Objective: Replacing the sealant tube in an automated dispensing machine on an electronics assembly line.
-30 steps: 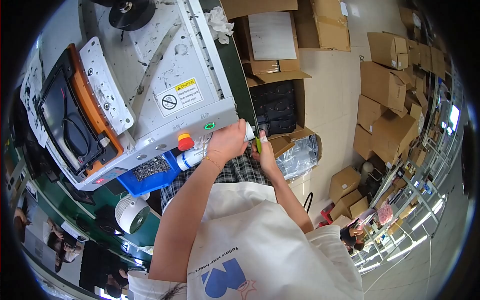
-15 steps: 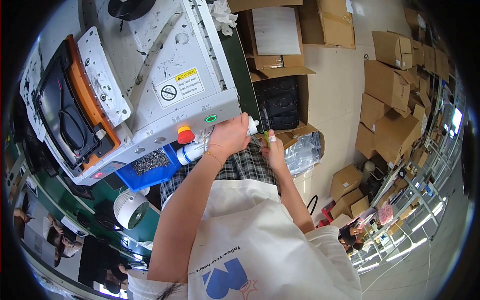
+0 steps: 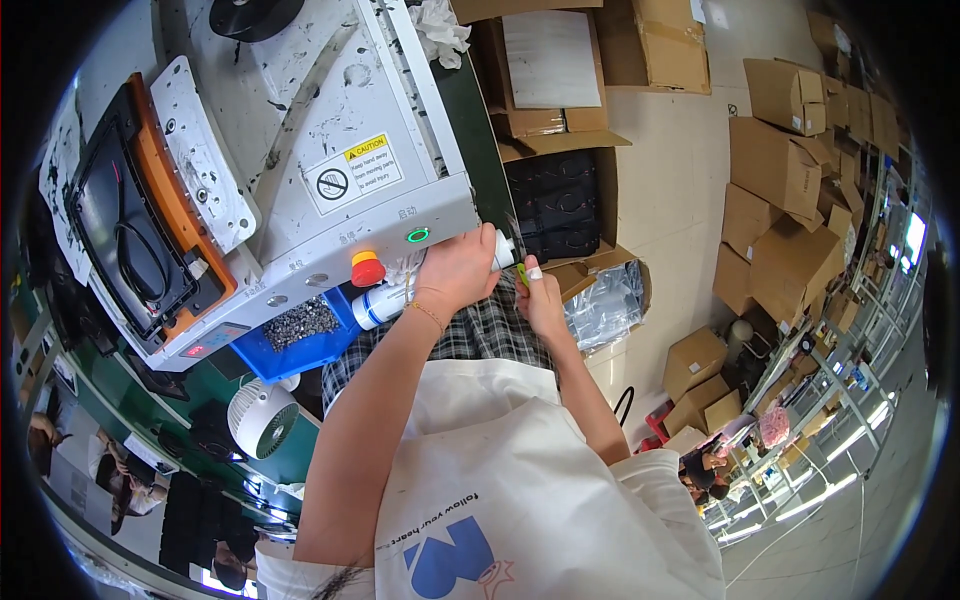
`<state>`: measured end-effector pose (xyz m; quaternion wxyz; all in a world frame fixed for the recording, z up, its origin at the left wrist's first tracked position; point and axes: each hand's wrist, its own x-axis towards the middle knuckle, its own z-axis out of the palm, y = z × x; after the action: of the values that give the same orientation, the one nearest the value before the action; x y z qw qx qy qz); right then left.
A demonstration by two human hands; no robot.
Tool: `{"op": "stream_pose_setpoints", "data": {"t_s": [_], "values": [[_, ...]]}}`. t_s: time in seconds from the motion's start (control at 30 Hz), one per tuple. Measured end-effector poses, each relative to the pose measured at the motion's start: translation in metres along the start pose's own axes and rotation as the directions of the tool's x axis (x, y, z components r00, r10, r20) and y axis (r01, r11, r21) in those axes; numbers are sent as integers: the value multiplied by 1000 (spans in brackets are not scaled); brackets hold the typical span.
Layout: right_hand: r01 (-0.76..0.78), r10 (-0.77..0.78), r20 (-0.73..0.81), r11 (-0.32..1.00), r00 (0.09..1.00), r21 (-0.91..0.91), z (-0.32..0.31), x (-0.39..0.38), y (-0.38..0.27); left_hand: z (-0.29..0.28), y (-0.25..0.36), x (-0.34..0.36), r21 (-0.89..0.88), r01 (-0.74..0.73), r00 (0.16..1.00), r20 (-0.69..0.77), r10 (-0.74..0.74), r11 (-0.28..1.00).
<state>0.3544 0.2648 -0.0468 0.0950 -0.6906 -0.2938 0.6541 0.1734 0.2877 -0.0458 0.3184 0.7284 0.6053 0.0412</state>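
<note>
My left hand (image 3: 460,268) is wrapped round a white tube-shaped cartridge (image 3: 376,307) with a blue band, held slanted below the machine's front panel. The cartridge's narrow tip pokes out to the right of my fist. Close to that tip, my right hand (image 3: 543,304) grips a green-handled knife (image 3: 521,274). Its thin grey blade points up and slightly left, beside the tip; whether the two touch I cannot tell. My fingers hide the cartridge's middle and most of the knife's handle.
A grey machine (image 3: 320,235) with a red stop knob (image 3: 367,268) stands at upper left. Below it are a blue bin (image 3: 345,333) of small metal parts and a white fan (image 3: 262,415). An open carton (image 3: 607,200) holds black parts; more cardboard boxes (image 3: 775,165) are stacked right.
My right hand has moved slightly left and up with the knife, whose blade now stands up beside the cartridge's tip. My left hand keeps its hold on the cartridge.
</note>
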Motion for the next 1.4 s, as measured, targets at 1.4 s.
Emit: {"op": "stream_pose_setpoints", "data": {"t_s": [1.4], "values": [[39,-250,-243,768,937,-639,14,1,-13,-4,1,2,-14,-18,999,-31,18,1000]]}}
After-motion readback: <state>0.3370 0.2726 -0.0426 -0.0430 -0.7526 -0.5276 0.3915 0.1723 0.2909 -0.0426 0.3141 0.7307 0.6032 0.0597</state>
